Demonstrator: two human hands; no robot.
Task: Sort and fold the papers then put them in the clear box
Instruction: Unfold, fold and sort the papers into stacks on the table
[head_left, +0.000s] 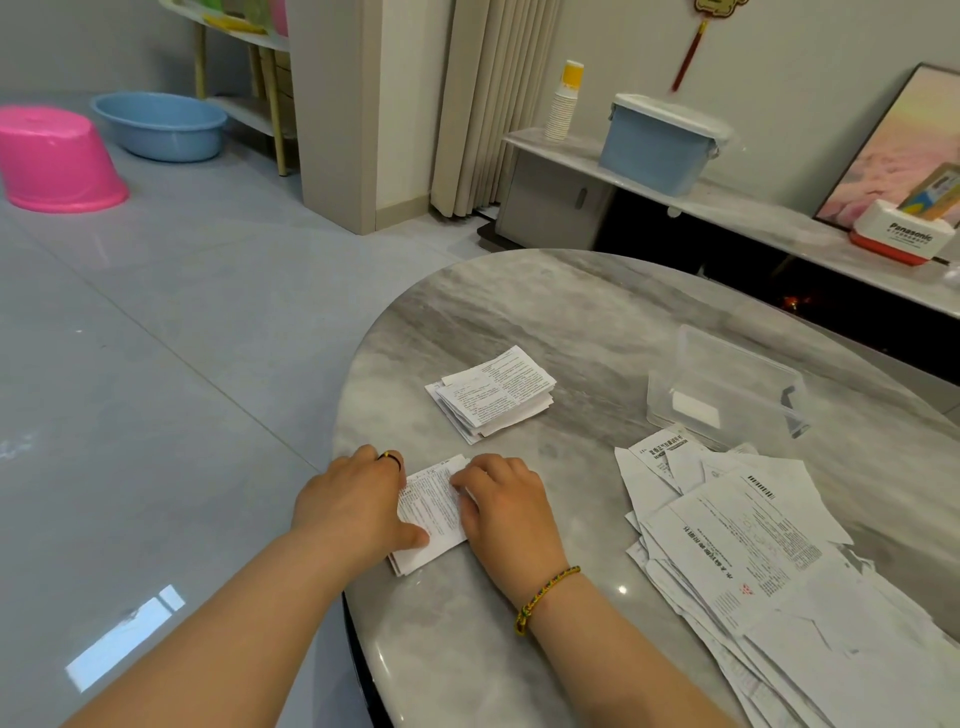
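Note:
A folded printed paper (434, 512) lies near the left edge of the grey marble table (571, 322). My left hand (353, 501) lies over its left side, thumb pressing on the sheet. My right hand (506, 512) covers its right side, fingers curled down onto the fold. A stack of folded papers (493, 395) sits further back on the table. A loose pile of unfolded papers (769, 571) spreads over the right side. The clear box (727, 389) stands behind that pile, with a white slip showing inside.
The table's curved left edge drops to a glossy tiled floor with a pink tub (57, 156) and a blue basin (161, 124). Behind the table runs a low cabinet (727, 208) bearing a blue lidded bin (660, 140), stacked paper cups (563, 104) and a Panasonic box (904, 239).

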